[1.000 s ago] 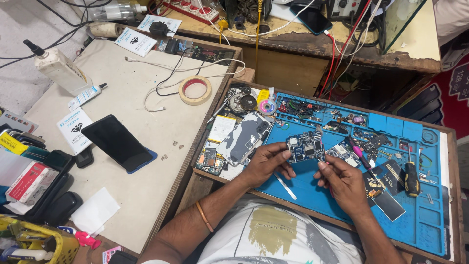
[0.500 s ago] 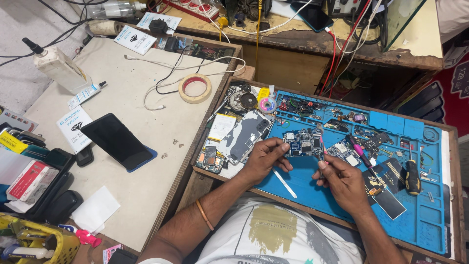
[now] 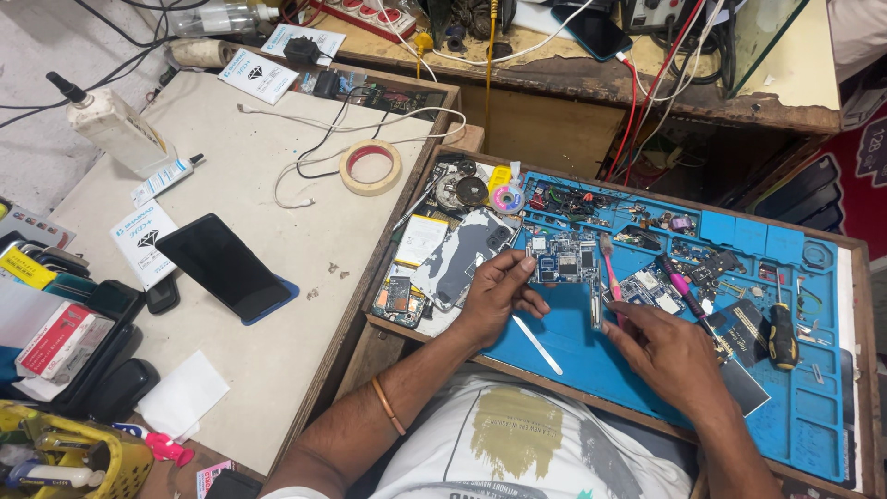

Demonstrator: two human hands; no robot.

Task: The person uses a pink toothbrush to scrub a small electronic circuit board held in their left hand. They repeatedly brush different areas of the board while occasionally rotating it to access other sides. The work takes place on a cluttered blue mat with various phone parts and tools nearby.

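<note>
Fingers of left hand point(image 3: 494, 296) pinch circuit board point(image 3: 565, 261); right hand point(image 3: 667, 356) fingers grip pink brush point(image 3: 611, 273).

1. Your left hand point(image 3: 494, 296) rests on the blue work mat point(image 3: 573, 356), thumb and forefinger pinching the left edge of a phone circuit board point(image 3: 565, 259).
2. The circuit board lies flat on the mat, component side up: a blue-grey, irregular board dotted with silver metal shields and dark chips, sitting near the mat's upper left area.
3. Your right hand point(image 3: 670, 356) grips a pink-handled brush point(image 3: 610, 273), which stands nearly upright in the frame, its head close to the board's right edge, just beside it.
</note>
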